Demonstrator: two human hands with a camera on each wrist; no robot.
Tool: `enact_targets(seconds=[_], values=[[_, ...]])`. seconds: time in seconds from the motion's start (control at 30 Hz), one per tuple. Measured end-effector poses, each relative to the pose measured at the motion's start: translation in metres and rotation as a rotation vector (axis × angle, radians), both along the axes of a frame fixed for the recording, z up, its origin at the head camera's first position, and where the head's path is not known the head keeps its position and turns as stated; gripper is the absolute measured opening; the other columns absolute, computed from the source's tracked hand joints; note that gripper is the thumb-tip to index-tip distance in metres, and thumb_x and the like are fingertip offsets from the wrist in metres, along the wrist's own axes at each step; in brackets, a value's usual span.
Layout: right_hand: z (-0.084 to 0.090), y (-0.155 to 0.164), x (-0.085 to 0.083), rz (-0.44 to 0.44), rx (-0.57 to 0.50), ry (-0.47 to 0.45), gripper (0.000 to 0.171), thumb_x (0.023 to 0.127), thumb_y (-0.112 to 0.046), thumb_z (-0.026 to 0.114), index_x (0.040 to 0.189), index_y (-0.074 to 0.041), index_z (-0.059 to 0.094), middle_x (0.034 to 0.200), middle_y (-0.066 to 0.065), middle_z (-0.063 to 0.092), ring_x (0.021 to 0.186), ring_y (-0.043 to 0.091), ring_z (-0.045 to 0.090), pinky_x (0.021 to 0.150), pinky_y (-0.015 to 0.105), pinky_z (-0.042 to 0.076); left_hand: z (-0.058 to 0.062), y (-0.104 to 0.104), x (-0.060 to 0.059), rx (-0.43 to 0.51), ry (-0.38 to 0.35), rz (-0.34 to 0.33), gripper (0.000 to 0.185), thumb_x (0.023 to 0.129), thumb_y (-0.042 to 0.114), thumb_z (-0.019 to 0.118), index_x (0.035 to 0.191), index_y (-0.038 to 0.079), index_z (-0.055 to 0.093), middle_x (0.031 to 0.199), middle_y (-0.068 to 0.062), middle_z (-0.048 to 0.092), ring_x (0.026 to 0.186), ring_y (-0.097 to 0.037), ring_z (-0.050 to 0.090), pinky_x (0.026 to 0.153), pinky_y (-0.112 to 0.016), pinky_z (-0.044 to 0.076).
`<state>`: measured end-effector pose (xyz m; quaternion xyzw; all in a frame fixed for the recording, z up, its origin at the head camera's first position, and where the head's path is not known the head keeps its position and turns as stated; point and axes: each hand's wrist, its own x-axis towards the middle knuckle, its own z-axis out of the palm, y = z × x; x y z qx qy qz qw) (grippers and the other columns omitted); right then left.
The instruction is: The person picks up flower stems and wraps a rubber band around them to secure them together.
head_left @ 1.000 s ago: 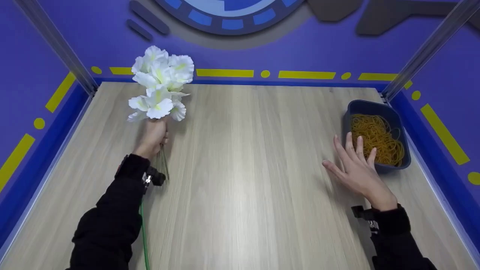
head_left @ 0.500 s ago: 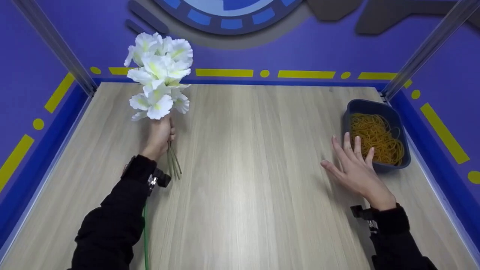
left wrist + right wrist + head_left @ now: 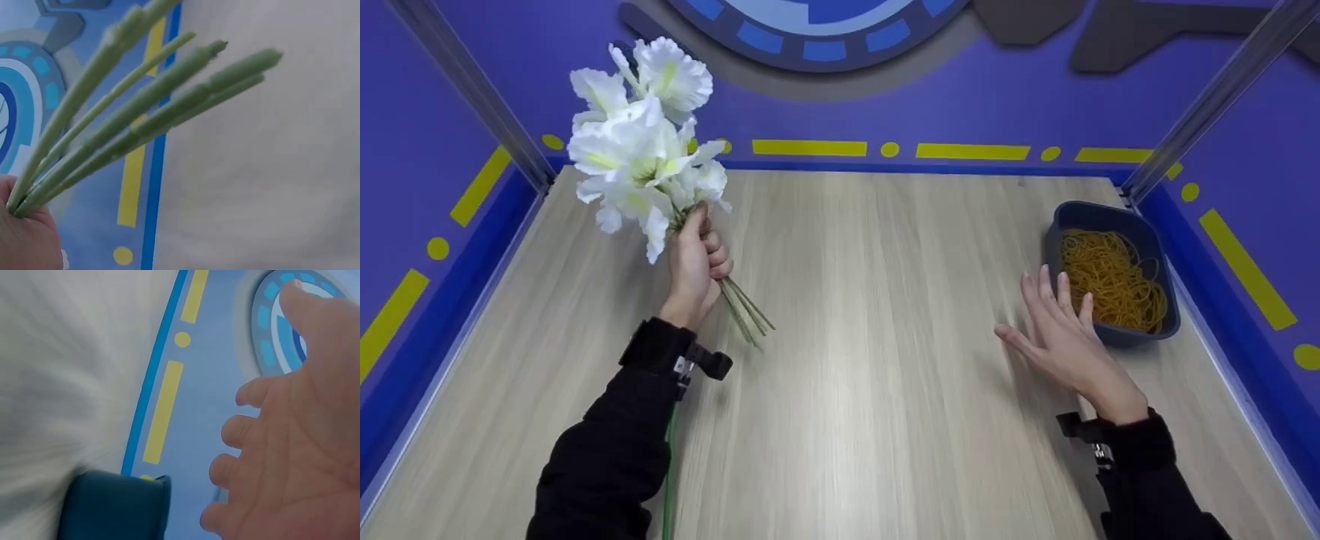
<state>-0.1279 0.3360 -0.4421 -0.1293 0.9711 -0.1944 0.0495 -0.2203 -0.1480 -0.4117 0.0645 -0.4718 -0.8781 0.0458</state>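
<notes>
In the head view my left hand (image 3: 696,266) grips a bunch of white artificial flowers (image 3: 641,154) by the stems. The blooms tilt up and to the left above the fist. Below it the green stems (image 3: 135,121) fan out, their cut ends bare in the left wrist view. My right hand (image 3: 1069,341) holds nothing, its fingers spread. It hovers at the near left side of a dark box (image 3: 1132,341) of yellow-brown rubber bands (image 3: 1114,281); whether it touches the box cannot be told.
A pale wooden table (image 3: 870,337) lies under both hands. Purple-blue panels (image 3: 885,105) wall it at the back and on both sides, with metal posts (image 3: 1215,105) at the back corners. A green cable (image 3: 668,472) runs beside the left sleeve.
My left hand has moved right and turned, so the blooms now lean left and the stem ends have swung right. The right hand has shifted only slightly left.
</notes>
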Motion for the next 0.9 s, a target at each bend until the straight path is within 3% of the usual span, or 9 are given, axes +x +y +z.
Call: enact_targets(seconds=[0.17,0.37,0.57,0.73,0.83,0.9], values=[[0.006,-0.016,0.000,0.034,-0.039,0.000,0.096,0.100,-0.055,0.053,0.159,0.002,0.002,0.164,0.021,-0.015,0.151,0.037,-0.017,0.116,0.061,-0.017,0.001,0.017,0.004,0.111,0.038,0.044,0.049,0.107,0.034,0.049,0.064,0.019,0.030,0.057,0.007,0.017,0.038,-0.002,0.020,0.038,-0.020,0.013],[0.013,-0.051,0.000,0.126,-0.042,0.016,0.096,0.099,-0.058,0.053,0.159,0.003,0.008,0.165,0.021,-0.006,0.153,0.037,-0.006,0.120,0.058,-0.007,-0.003,0.043,0.012,0.217,0.075,0.043,0.046,0.107,0.031,0.047,0.065,0.020,0.031,0.057,0.006,0.016,0.040,-0.003,0.018,0.040,-0.021,0.010],[0.018,-0.103,0.003,0.258,-0.009,0.070,0.098,0.097,-0.064,0.051,0.159,0.001,0.011,0.166,0.022,0.006,0.154,0.034,0.004,0.121,0.058,0.005,-0.001,0.073,0.026,0.353,0.146,-0.005,0.045,0.108,0.027,0.040,0.064,0.020,0.032,0.055,0.007,0.016,0.041,-0.003,0.015,0.040,-0.020,0.008],[0.023,-0.141,0.005,0.346,-0.045,0.097,0.105,0.091,-0.070,0.055,0.159,0.001,0.017,0.164,0.020,0.015,0.152,0.034,0.014,0.122,0.054,0.013,0.003,0.099,0.039,0.390,0.221,-0.070,0.045,0.108,0.026,0.036,0.064,0.020,0.027,0.056,0.008,0.016,0.043,-0.003,0.013,0.041,-0.020,0.007],[0.025,-0.158,0.004,0.378,-0.090,0.127,0.107,0.086,-0.069,0.064,0.157,0.001,0.026,0.160,0.022,0.028,0.148,0.038,0.028,0.120,0.053,0.022,0.004,0.113,0.048,0.375,0.280,-0.110,0.046,0.107,0.024,0.035,0.063,0.018,0.025,0.055,0.008,0.016,0.043,-0.003,0.013,0.040,-0.021,0.007],[0.025,-0.167,0.003,0.396,-0.117,0.155,0.105,0.083,-0.066,0.069,0.155,0.001,0.033,0.155,0.021,0.040,0.140,0.038,0.042,0.114,0.052,0.035,0.003,0.121,0.054,0.362,0.319,-0.128,0.044,0.106,0.022,0.035,0.063,0.018,0.027,0.054,0.007,0.016,0.043,-0.004,0.014,0.040,-0.021,0.007]])
